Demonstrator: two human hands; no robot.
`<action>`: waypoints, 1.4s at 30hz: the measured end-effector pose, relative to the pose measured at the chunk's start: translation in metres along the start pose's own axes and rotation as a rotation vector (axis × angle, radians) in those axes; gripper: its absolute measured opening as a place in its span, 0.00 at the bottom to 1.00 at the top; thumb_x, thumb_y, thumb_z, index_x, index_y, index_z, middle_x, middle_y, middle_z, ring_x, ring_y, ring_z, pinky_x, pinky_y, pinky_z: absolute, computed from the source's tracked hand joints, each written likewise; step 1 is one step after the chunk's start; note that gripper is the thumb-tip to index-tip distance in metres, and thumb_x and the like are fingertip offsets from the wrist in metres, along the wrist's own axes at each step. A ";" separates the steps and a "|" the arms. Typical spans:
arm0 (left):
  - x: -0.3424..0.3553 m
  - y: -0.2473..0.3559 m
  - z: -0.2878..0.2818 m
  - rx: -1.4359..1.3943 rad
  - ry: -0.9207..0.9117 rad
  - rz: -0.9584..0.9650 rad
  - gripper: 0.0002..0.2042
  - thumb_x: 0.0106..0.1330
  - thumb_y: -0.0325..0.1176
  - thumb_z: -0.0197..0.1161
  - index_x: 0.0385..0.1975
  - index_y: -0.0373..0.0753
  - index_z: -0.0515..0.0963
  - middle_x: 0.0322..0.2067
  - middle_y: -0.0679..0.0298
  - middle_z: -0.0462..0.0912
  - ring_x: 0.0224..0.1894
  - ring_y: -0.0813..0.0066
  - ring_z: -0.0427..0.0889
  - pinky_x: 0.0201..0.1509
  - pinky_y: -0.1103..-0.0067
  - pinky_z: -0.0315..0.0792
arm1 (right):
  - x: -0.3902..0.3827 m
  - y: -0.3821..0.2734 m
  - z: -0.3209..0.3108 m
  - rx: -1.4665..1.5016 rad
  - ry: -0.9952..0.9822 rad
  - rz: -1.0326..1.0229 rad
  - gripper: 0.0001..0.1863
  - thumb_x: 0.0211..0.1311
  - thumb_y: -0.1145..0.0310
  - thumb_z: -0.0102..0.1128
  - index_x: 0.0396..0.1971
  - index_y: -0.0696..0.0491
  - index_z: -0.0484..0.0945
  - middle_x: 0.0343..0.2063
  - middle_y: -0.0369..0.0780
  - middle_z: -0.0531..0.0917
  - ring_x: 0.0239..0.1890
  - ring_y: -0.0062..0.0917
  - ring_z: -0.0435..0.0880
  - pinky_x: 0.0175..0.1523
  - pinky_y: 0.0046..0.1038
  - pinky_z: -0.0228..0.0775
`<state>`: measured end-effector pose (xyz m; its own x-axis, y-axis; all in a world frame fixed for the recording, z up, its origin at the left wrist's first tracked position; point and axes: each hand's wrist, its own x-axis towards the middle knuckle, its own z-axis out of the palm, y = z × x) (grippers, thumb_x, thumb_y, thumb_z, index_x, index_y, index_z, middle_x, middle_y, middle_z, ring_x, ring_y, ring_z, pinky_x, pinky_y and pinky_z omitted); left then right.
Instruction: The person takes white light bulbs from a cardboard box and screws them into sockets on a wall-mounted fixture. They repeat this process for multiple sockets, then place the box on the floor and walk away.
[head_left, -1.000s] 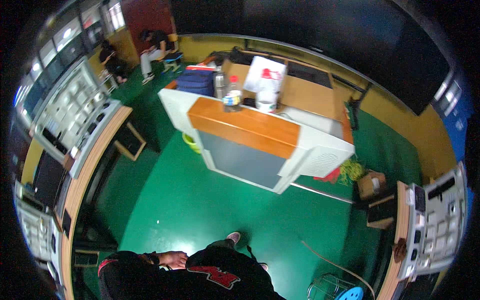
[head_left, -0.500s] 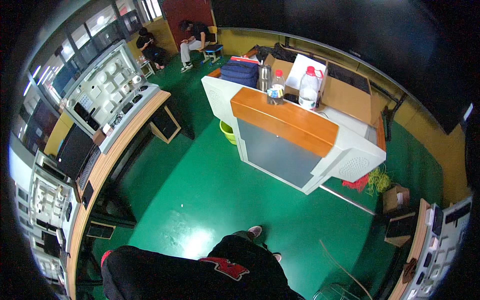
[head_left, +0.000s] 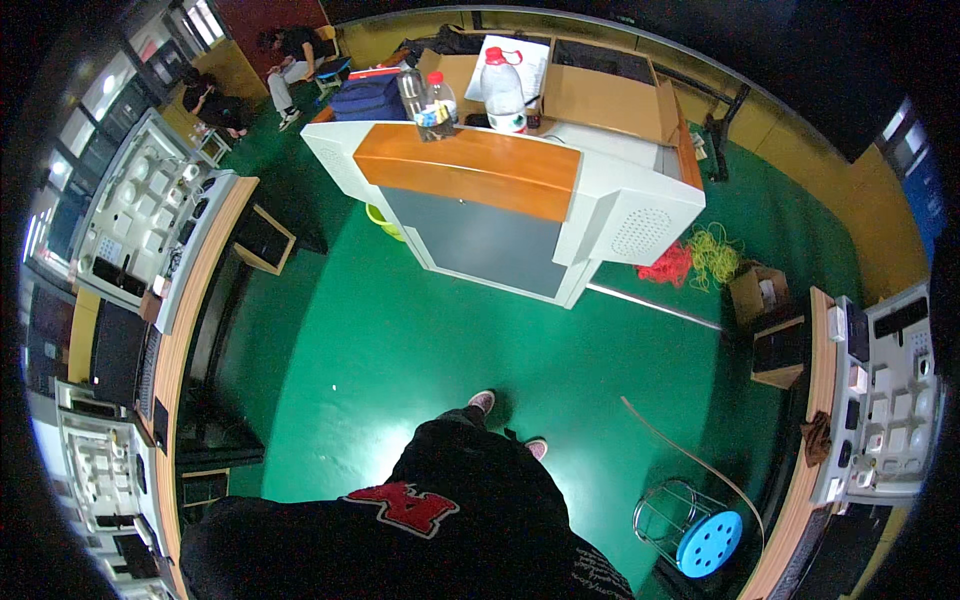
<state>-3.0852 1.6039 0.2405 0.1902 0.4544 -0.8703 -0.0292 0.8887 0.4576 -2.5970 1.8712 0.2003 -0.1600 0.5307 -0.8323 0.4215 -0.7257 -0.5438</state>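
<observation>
Neither of my hands shows; only my dark-clothed body (head_left: 480,500) and my shoes (head_left: 482,402) are visible at the bottom. Ahead of me stands a white and grey lectern (head_left: 480,240) with an orange-brown wooden front edge (head_left: 470,165). On its top are a large clear bottle with a red cap (head_left: 503,95), a smaller red-capped bottle (head_left: 435,112), a metal flask (head_left: 411,92) and a dark blue bag (head_left: 365,98). An open cardboard box (head_left: 610,102) lies behind them.
Desks with white equipment boards (head_left: 145,205) curve along the left, and another desk (head_left: 815,390) runs along the right. A blue stool (head_left: 710,543) stands at lower right. Red cord (head_left: 667,265) and yellow cord (head_left: 714,256) lie beside the lectern. Two people sit at far left.
My view has turned rightward, so the lectern and the seated people sit farther left and higher. The blue stool and more of the right desk have come into view.
</observation>
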 end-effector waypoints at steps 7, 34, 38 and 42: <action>-0.002 0.024 0.000 0.058 0.006 -0.001 0.03 0.61 0.26 0.54 0.33 0.36 0.72 0.31 0.69 0.73 0.35 0.80 0.69 0.38 0.79 0.65 | -0.020 0.030 -0.012 0.082 0.058 0.051 0.13 0.60 0.61 0.51 0.39 0.53 0.72 0.34 0.43 0.80 0.34 0.33 0.79 0.37 0.33 0.71; -0.029 0.237 -0.006 0.242 -0.243 -0.111 0.06 0.62 0.32 0.55 0.31 0.39 0.66 0.26 0.70 0.69 0.27 0.80 0.69 0.34 0.78 0.69 | -0.154 0.141 0.084 0.229 0.058 0.215 0.12 0.59 0.60 0.51 0.34 0.53 0.73 0.31 0.44 0.80 0.32 0.37 0.79 0.38 0.35 0.71; -0.052 0.270 0.007 0.916 -0.437 0.213 0.05 0.59 0.33 0.58 0.28 0.41 0.69 0.27 0.70 0.68 0.32 0.78 0.69 0.41 0.76 0.67 | -0.182 0.150 0.087 -0.023 -0.132 0.193 0.12 0.59 0.60 0.51 0.33 0.53 0.73 0.31 0.45 0.81 0.32 0.38 0.80 0.38 0.36 0.71; -0.002 0.236 -0.035 0.465 -0.394 0.054 0.10 0.55 0.27 0.62 0.37 0.36 0.73 0.39 0.62 0.74 0.46 0.71 0.72 0.50 0.78 0.70 | -0.181 0.133 0.051 -0.502 -0.292 0.038 0.11 0.59 0.60 0.51 0.32 0.53 0.74 0.30 0.45 0.81 0.32 0.38 0.80 0.38 0.36 0.71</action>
<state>-3.1264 1.8149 0.3442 0.5514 0.3627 -0.7513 0.3655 0.7045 0.6083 -2.5574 1.6562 0.2726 -0.3462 0.3136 -0.8842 0.7920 -0.4075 -0.4546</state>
